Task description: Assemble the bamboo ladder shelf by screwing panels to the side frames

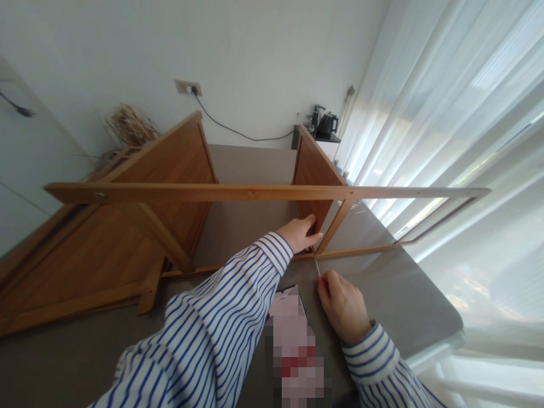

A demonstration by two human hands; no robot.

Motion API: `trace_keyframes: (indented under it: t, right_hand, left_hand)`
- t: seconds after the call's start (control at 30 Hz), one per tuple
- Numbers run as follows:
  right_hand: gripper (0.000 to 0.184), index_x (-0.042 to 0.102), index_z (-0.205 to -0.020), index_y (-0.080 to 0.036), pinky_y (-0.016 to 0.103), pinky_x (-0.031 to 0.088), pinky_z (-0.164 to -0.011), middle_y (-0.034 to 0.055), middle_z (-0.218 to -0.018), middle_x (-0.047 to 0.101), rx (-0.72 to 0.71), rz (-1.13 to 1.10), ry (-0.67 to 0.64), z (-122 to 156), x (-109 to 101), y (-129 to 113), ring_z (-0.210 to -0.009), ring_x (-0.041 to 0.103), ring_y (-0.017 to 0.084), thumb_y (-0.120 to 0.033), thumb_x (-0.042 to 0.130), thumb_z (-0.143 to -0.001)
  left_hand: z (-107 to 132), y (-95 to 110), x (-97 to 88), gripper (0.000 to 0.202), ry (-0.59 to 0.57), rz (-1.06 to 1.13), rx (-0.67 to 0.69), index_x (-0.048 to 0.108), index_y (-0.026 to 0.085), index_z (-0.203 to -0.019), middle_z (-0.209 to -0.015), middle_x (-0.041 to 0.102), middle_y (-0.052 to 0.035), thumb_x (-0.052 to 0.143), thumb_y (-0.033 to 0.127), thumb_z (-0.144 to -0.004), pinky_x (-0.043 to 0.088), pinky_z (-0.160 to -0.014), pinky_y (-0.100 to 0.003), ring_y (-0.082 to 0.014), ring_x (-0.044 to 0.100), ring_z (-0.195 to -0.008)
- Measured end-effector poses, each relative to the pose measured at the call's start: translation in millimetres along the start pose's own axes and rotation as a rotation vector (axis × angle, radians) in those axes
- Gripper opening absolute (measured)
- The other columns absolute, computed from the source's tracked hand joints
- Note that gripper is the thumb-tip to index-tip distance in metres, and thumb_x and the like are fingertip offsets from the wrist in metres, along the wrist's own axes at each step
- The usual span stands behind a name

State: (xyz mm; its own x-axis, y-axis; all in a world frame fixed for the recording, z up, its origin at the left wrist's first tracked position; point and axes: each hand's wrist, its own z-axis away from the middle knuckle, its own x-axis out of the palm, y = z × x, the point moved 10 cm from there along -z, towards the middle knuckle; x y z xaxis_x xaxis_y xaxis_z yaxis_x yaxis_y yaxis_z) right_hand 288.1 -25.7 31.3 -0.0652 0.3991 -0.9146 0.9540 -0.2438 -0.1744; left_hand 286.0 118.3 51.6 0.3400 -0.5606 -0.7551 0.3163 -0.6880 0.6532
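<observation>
Across the middle stands a wooden frame (250, 193) with a long upper rail, a lower rail and short crosspieces. My left hand (298, 232) reaches over the lower rail and is closed on the edge of the right wooden panel (317, 161), beside a crosspiece (335, 225). In front of that joint, my right hand (343, 303) is a fist around a tool with a thin metal shaft (317, 266). The shaft points at the lower rail just below the crosspiece. My fist hides the tool's other end.
A second wooden panel (165, 170) and a wooden end piece (76, 272) stand at left on the grey table (408, 294). A pale sheet (289, 309), partly blurred out, lies between my arms. Behind are a black kettle (327, 123), a wall socket (187, 87) and white curtains (425, 96).
</observation>
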Motion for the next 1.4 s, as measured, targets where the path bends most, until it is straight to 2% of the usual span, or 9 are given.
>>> trace_keyframes:
  t: [0.13, 0.3, 0.47, 0.63, 0.97, 1.23, 1.4]
  right_hand:
    - [0.02, 0.047, -0.071, -0.019, 0.023, 0.028, -0.052, -0.001, -0.062, 0.055, -0.012, 0.001, 0.002, 0.1, 0.1, -0.8, -0.055, 0.05, 0.011, -0.024, 0.041, -0.089]
    - [0.021, 0.047, -0.07, -0.019, 0.023, 0.028, -0.052, -0.0014, -0.061, 0.055, -0.018, 0.01, 0.021, 0.5, -1.7, -2.0, -0.054, 0.05, 0.011, -0.024, 0.041, -0.089]
    - [0.022, 0.047, -0.07, -0.019, 0.023, 0.029, -0.052, -0.0012, -0.061, 0.055, -0.042, 0.029, 0.048, 0.5, -4.2, -4.6, -0.054, 0.05, 0.01, -0.023, 0.04, -0.09]
    - [0.022, 0.047, -0.069, -0.019, 0.022, 0.029, -0.052, -0.0009, -0.061, 0.055, -0.053, 0.035, 0.056, 1.0, -4.1, -5.0, -0.055, 0.05, 0.01, -0.023, 0.039, -0.09]
    - [0.022, 0.047, -0.069, -0.019, 0.023, 0.028, -0.052, 0.0, -0.064, 0.055, -0.072, 0.09, 0.025, 0.8, 0.1, -8.5, -0.059, 0.051, 0.011, -0.021, 0.04, -0.09]
    - [0.021, 0.047, -0.07, -0.019, 0.024, 0.026, -0.05, 0.0006, -0.064, 0.055, -0.116, 0.134, 0.033, 1.9, 0.3, -12.7, -0.061, 0.051, 0.011, -0.02, 0.04, -0.09]
    - [0.022, 0.046, -0.069, -0.019, 0.025, 0.026, -0.05, 0.0008, -0.064, 0.054, -0.124, 0.182, 0.084, 3.8, -2.0, -12.9, -0.06, 0.049, 0.012, -0.019, 0.04, -0.09]
  left_hand:
    - [2.0, 3.3, -5.9, 0.019, 0.058, -0.012, 0.015, 0.046, 0.021, -0.086, -0.07, 0.066, -0.0005, 0.048, 0.039, -0.082, 0.044, -0.055, -0.023, -0.0149, 0.064, -0.056]
    - [0.9, 1.8, -1.5, 0.019, 0.011, -0.003, 0.004, 0.045, 0.021, -0.087, -0.071, 0.066, -0.0005, 0.048, 0.039, -0.081, 0.044, -0.053, -0.023, -0.0147, 0.063, -0.054]
    - [3.5, 4.1, -6.4, 0.02, 0.064, -0.014, 0.009, 0.047, 0.021, -0.088, -0.071, 0.067, -0.001, 0.047, 0.039, -0.082, 0.045, -0.057, -0.025, -0.016, 0.064, -0.057]
    - [3.3, 3.9, -4.3, 0.019, 0.028, -0.02, -0.005, 0.046, 0.021, -0.088, -0.071, 0.067, -0.0007, 0.049, 0.038, -0.082, 0.045, -0.056, -0.023, -0.0152, 0.064, -0.057]
    - [6.4, 8.5, -8.2, 0.017, 0.073, -0.051, -0.006, 0.047, 0.02, -0.087, -0.07, 0.066, -0.0004, 0.048, 0.037, -0.083, 0.045, -0.056, -0.023, -0.0149, 0.064, -0.057]
    - [6.9, 10.6, -12.5, 0.018, 0.113, -0.101, 0.007, 0.048, 0.02, -0.088, -0.075, 0.067, -0.0022, 0.05, 0.037, -0.082, 0.046, -0.06, -0.024, -0.0174, 0.066, -0.067]
    - [6.6, 9.5, -10.1, 0.018, 0.089, -0.091, -0.014, 0.048, 0.02, -0.09, -0.077, 0.068, -0.0022, 0.049, 0.037, -0.082, 0.046, -0.059, -0.023, -0.0161, 0.065, -0.063]
